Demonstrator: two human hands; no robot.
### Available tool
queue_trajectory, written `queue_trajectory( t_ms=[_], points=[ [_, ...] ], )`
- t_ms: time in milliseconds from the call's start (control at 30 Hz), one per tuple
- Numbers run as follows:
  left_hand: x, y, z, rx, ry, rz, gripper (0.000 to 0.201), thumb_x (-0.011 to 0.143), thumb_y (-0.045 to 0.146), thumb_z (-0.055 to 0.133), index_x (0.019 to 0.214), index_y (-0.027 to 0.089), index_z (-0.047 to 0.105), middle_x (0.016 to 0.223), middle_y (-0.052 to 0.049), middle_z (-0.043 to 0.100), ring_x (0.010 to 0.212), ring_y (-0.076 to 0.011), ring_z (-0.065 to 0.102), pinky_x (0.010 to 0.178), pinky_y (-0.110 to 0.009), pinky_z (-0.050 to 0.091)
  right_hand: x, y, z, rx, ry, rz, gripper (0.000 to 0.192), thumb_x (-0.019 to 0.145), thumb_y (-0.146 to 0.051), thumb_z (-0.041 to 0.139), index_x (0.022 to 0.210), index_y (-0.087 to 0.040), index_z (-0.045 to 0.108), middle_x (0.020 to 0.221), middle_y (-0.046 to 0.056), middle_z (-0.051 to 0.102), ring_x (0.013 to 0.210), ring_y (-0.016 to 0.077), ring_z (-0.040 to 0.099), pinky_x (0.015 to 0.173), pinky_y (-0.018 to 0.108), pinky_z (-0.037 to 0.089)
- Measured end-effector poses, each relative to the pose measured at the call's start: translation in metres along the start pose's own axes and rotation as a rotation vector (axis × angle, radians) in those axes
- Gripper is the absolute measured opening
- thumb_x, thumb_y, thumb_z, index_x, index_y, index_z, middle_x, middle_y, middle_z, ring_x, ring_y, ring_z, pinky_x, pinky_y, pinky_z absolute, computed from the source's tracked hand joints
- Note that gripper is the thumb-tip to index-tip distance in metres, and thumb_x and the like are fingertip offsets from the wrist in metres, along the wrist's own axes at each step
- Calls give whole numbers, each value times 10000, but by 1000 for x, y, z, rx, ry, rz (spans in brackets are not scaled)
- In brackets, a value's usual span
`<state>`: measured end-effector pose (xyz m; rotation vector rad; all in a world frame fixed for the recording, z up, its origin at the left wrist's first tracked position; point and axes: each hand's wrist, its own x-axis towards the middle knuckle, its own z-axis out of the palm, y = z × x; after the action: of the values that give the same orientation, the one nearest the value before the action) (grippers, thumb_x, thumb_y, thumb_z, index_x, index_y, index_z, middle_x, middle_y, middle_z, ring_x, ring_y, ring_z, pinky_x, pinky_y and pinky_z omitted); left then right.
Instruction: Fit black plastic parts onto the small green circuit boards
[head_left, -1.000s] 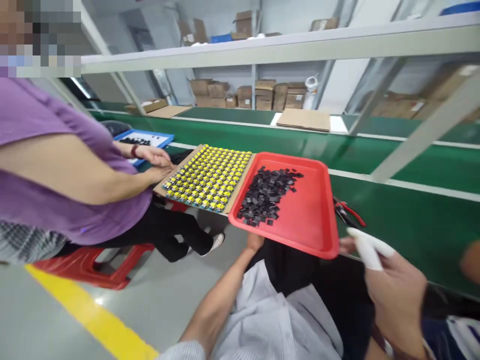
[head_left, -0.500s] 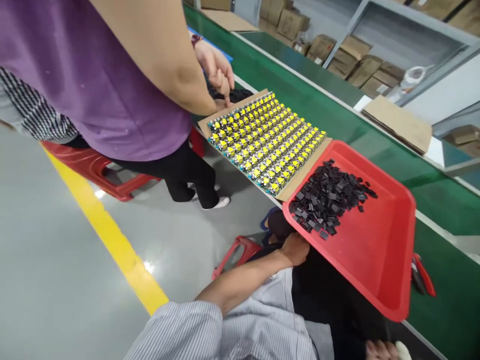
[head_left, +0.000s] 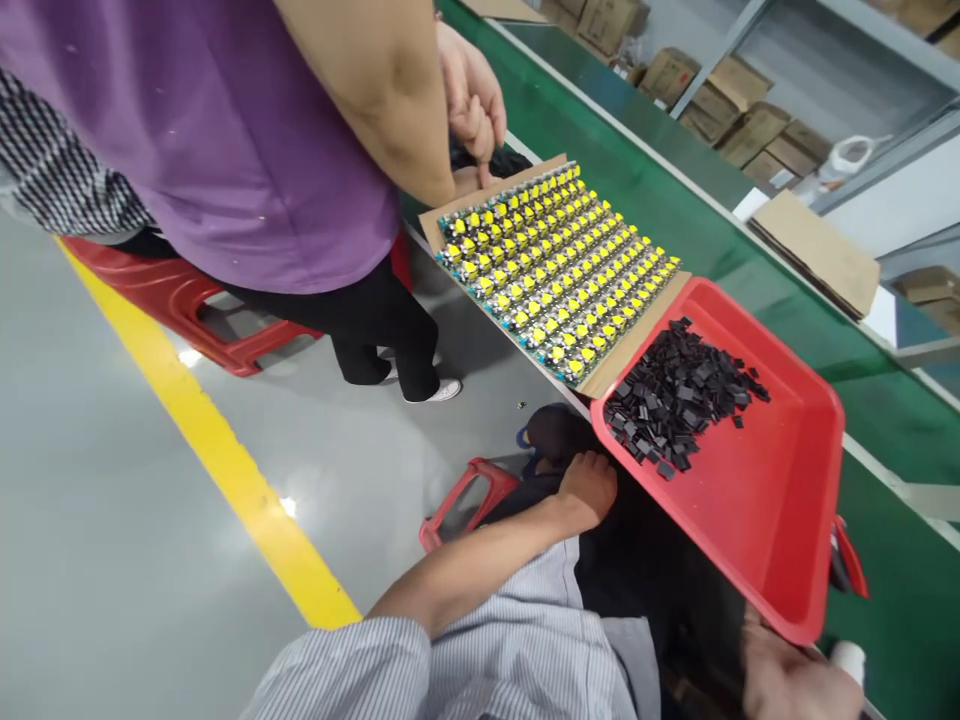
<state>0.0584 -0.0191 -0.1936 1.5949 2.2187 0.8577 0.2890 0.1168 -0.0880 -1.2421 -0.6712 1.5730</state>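
Note:
My left hand (head_left: 590, 490) rests on my dark-clothed lap by the near edge of a red plastic tray (head_left: 757, 510). Its fingers are curled in, and what they may hold is hidden. At the tray's lower right corner is my right hand (head_left: 799, 680), palm side partly up. One finger reaches under the rim, and a white covering or cap (head_left: 849, 660) shows at the hand's far side. Those two parts stand apart; the other fingers are hidden. Small flat black pieces (head_left: 679, 395) lie heaped in the tray's left half.
Beside the tray, cardboard (head_left: 634, 335) bears rows of small parts with yellow tops (head_left: 562, 260). Red-handled pliers (head_left: 849, 560) lie past the tray on the green bench (head_left: 907, 610). A co-worker in purple (head_left: 247, 150) stands at left. A red stool (head_left: 469, 500) is on the floor.
My right hand has come up from the bottom edge to the tray's corner. My left hand stays on my lap. The view has shifted a little.

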Motion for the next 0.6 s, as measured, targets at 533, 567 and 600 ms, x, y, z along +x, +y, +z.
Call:
queue_trajectory(
  t_ms=[533,567,600],
  points=[
    [11,-21,0,-130,-24,-180,339,972,338,677,1259,161,640,1292,-107,658,1134,-267,666,952,-493,572,-18,-5,2,-358,70,28,523,830,-486,531,1309,-304,636,1306,107,714,1096,371,714,679,615,662],
    [10,-30,-1,-166,-24,-208,329,975,340,673,1253,165,644,1288,-105,661,1126,-262,668,949,-488,575,-20,-3,1,-364,86,27,525,820,-506,537,1312,-357,639,1327,88,702,1101,376,709,638,614,654],
    [6,-41,-3,-203,-18,-245,314,982,341,664,1245,171,649,1284,-103,664,1113,-254,672,943,-478,578,-22,-2,1,-379,92,27,504,817,-530,545,1303,-434,638,1336,59,692,1110,376,703,579,599,638]
  ],
)
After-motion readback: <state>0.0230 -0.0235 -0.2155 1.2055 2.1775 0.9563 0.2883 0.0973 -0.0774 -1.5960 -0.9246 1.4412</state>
